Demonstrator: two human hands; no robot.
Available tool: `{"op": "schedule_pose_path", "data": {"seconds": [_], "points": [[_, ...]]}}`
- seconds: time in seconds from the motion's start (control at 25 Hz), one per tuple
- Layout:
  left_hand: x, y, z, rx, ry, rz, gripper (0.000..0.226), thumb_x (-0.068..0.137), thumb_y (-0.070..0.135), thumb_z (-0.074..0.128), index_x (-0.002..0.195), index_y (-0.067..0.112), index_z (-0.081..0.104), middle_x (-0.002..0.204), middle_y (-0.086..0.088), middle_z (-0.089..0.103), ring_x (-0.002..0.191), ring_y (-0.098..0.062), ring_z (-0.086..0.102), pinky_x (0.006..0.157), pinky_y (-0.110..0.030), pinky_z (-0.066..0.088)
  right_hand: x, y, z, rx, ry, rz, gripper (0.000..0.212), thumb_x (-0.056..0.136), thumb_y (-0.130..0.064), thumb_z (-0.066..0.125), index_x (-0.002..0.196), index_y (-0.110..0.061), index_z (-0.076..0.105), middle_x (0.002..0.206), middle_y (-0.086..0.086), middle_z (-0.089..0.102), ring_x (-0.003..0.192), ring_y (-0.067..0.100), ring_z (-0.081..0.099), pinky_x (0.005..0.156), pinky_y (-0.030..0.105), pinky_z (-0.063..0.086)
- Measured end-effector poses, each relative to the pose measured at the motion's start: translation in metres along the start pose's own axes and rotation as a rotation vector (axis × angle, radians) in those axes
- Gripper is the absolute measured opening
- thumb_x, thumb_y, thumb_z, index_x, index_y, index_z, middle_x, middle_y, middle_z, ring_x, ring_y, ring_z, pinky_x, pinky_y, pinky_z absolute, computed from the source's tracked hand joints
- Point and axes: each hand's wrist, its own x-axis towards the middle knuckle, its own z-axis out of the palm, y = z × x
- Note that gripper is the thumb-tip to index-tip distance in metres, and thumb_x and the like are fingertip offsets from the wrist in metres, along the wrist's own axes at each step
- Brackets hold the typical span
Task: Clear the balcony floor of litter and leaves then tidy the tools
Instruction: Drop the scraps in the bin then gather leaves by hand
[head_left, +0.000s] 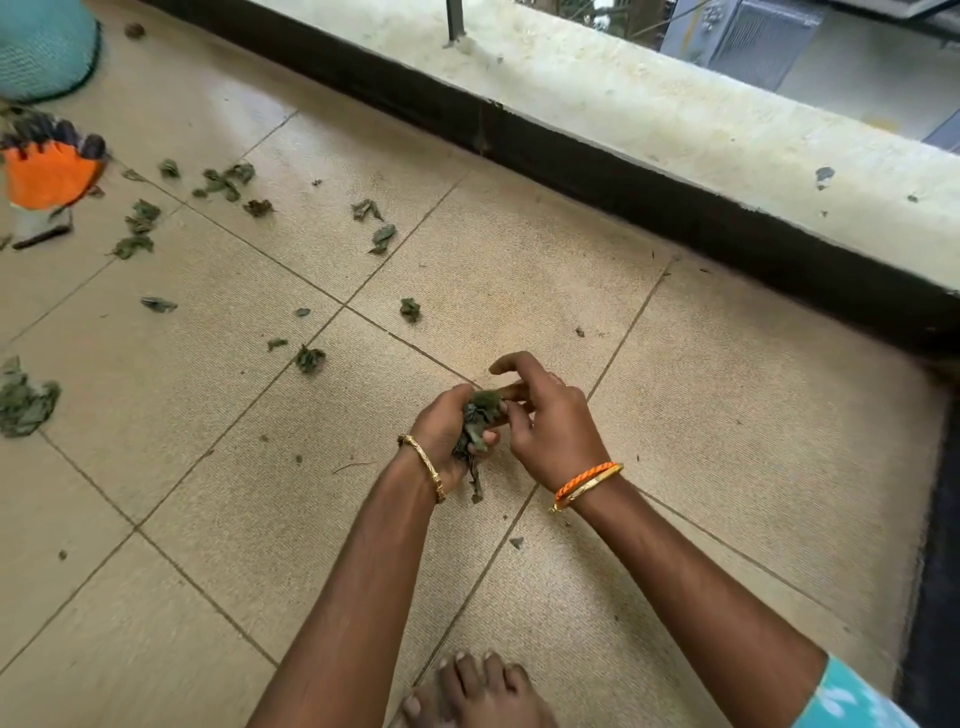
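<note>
From the head camera, the left hand (449, 431) grips a bunch of dark green leaves (475, 423), its fingers curled round them, with a few stems hanging out below the palm. The right hand (545, 421) is touching the bunch from the other side; its thumb and lower fingers appear to pinch into the leaves while the forefinger arches free above, though blur makes the exact contact hard to read. Both hands hover just above the tiled balcony floor (727, 415), near its middle and towards the dark skirting (675, 208) that runs under the pale ledge (649, 109). Many loose leaves (223, 182) lie scattered towards the floor's far left corner, and a larger clump (23, 402) sits at the left edge. An orange work glove (47, 174) lies at the far left, just below a teal mesh object (44, 47) in the corner. A bare foot (478, 691) shows at the near edge. The step in hand looks like packing gathered leaves into one fist: press the bunch tight, tuck the dangling stems up so none drop back, then free the right hand to sweep the remaining litter leftward into one pile before lifting it.
</note>
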Motion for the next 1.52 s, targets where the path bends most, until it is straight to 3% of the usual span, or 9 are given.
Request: {"op": "schedule_pose_path", "data": {"seconds": [0.2,0.44,0.52,0.64,0.92,1.16,1.32,1.44,1.52], "points": [[-0.011,-0.002,-0.004,0.052,0.095,0.025,0.033,0.098,0.020,0.034,0.068,0.012,0.045,0.050,0.000,0.048,0.029,-0.007,0.033,0.031,-0.011,0.023,0.002,0.012,-0.020,0.022,-0.043,-0.040,0.035,0.086,0.005,0.046,0.106,-0.017,0.066,0.118,0.002,0.062,0.113,0.014,0.054,0.095,0.026,0.043],[-0.026,0.001,-0.033,-0.003,0.208,0.032,0.028,0.084,0.022,0.040,0.057,0.016,0.037,0.043,0.003,0.036,0.029,-0.010,0.025,0.035,-0.010,0.017,-0.023,0.059,-0.009,-0.373,-0.239,-0.001,0.054,0.089,-0.014,0.059,0.140,-0.015,0.041,0.147,0.015,0.033,0.137,0.033,0.025,0.112,0.040,0.022],[-0.028,-0.003,-0.044,-0.004,0.229,0.033,0.029,0.087,0.025,0.046,0.060,0.017,0.036,0.042,0.004,0.036,0.029,-0.009,0.026,0.034,-0.010,0.018,-0.052,0.062,0.018,-0.426,-0.147,-0.143,0.050,0.083,0.003,0.062,0.131,-0.008,0.052,0.141,0.020,0.042,0.132,0.038,0.036,0.110,0.046,0.029],[-0.029,-0.009,-0.060,-0.064,0.252,0.023,0.027,0.090,0.020,0.046,0.067,0.017,0.033,0.042,0.004,0.037,0.029,-0.008,0.029,0.033,-0.010,0.020,-0.063,0.063,0.033,-0.381,0.014,-0.270,0.033,0.074,0.011,0.061,0.104,0.000,0.068,0.111,0.017,0.066,0.103,0.038,0.060,0.086,0.047,0.052],[-0.035,-0.022,-0.084,0.064,0.195,0.030,0.035,0.099,0.028,0.042,0.072,0.010,0.056,0.046,0.004,0.043,0.030,-0.006,0.031,0.035,-0.011,0.023,-0.032,-0.016,0.043,0.135,0.038,-0.070,0.017,0.077,0.003,0.068,0.086,-0.010,0.072,0.085,0.003,0.072,0.076,0.007,0.067,0.071,0.015,0.052],[-0.031,-0.019,-0.096,0.172,0.373,0.148,0.037,0.094,0.038,0.053,0.067,0.014,0.059,0.049,0.002,0.054,0.036,-0.010,0.045,0.040,-0.019,0.033,-0.026,-0.050,0.092,0.025,-0.107,-0.186,0.018,0.081,0.000,0.060,0.097,-0.009,0.059,0.081,0.009,0.067,0.077,0.024,0.065,0.071,0.041,0.054],[-0.030,-0.011,-0.103,0.070,0.429,0.153,0.032,0.096,0.024,0.049,0.067,0.012,0.053,0.048,0.001,0.050,0.031,-0.008,0.041,0.035,-0.014,0.030,-0.006,-0.034,0.083,-0.093,-0.010,-0.217,0.016,0.085,-0.010,0.056,0.098,-0.011,0.065,0.102,0.006,0.065,0.108,0.025,0.053,0.094,0.029,0.036],[-0.034,-0.001,-0.109,0.018,0.450,0.147,0.031,0.096,0.022,0.047,0.066,0.014,0.046,0.051,0.000,0.047,0.030,-0.008,0.038,0.035,-0.012,0.028,0.010,-0.005,0.078,-0.316,-0.085,-0.064,0.052,0.087,-0.030,0.062,0.131,-0.007,0.048,0.140,0.017,0.040,0.135,0.032,0.028,0.112,0.040,0.025],[-0.037,0.002,-0.114,-0.001,0.467,0.143,0.032,0.093,0.027,0.048,0.063,0.016,0.043,0.051,0.001,0.045,0.031,-0.009,0.036,0.037,-0.014,0.026,0.002,0.002,0.090,-0.331,-0.176,-0.127,0.062,0.087,-0.033,0.062,0.138,-0.005,0.040,0.145,0.021,0.032,0.137,0.035,0.025,0.113,0.045,0.025]]}}
